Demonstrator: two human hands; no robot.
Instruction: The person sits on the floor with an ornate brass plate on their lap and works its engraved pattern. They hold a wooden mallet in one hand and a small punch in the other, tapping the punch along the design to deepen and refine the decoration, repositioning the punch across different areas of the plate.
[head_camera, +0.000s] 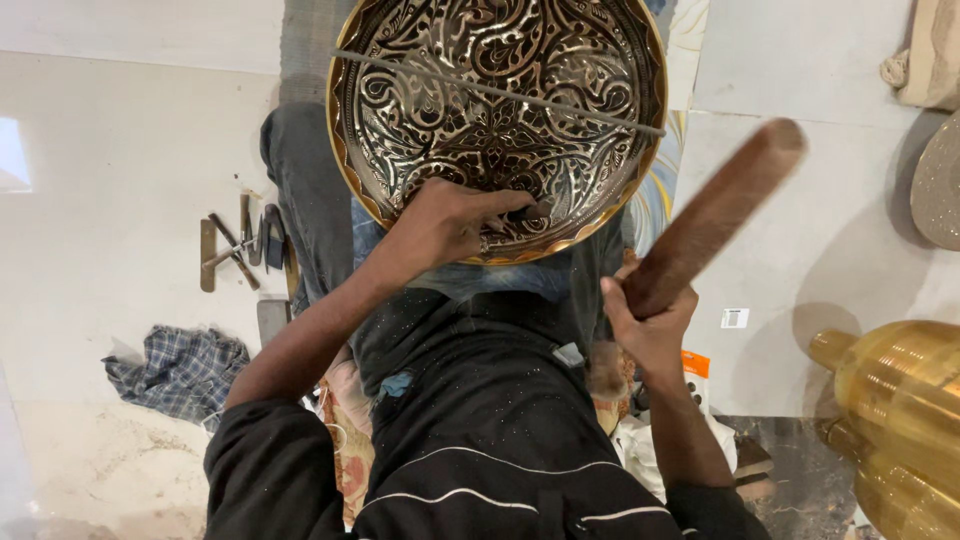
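Note:
A large round brass tray (497, 110) with dark engraved floral patterns rests on my lap, tilted toward me. My left hand (452, 218) presses on its near rim, fingers pinched around a small tool that is mostly hidden. My right hand (648, 322) grips a brown wooden mallet (715, 212), raised to the right of the tray and blurred by motion. A thin metal rod (500, 92) lies across the tray's upper half.
Several small metal hand tools (240, 248) lie on the pale floor at the left. A crumpled checked cloth (180, 368) sits below them. A shiny brass vessel (905, 420) stands at the lower right, and a round grey disc (938, 182) at the right edge.

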